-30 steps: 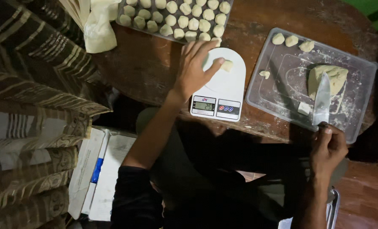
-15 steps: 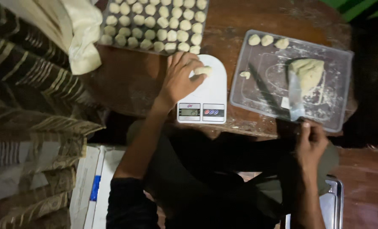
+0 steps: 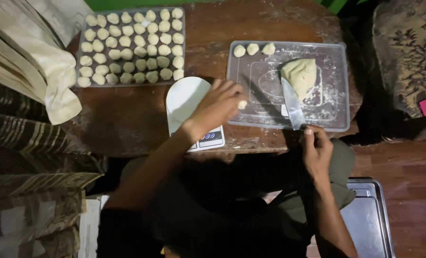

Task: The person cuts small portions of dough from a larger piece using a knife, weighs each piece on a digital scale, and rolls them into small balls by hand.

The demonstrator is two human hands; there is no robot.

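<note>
My left hand point(image 3: 217, 107) hovers between the white kitchen scale point(image 3: 189, 98) and the clear floured tray point(image 3: 334, 62), pinching a small dough piece point(image 3: 242, 104) at its fingertips. My right hand point(image 3: 317, 149) grips the handle of a knife point(image 3: 293, 106) whose blade lies on the tray, tip against a wedge of pale dough point(image 3: 300, 75). Three small dough balls point(image 3: 253, 49) sit along the tray's far left edge. A small cut piece lies beside the blade.
A clear tray point(image 3: 79, 85) with several rows of dough balls sits at the far left of the round wooden table point(image 3: 127, 119). Folded striped cloth point(image 3: 26, 134) lies at left. A metal tray point(image 3: 370, 215) rests on the floor at right.
My left hand has lifted the small dough piece off the scale's plate and carried it right, towards the floured tray. The knife stays on the tray in my right hand.
</note>
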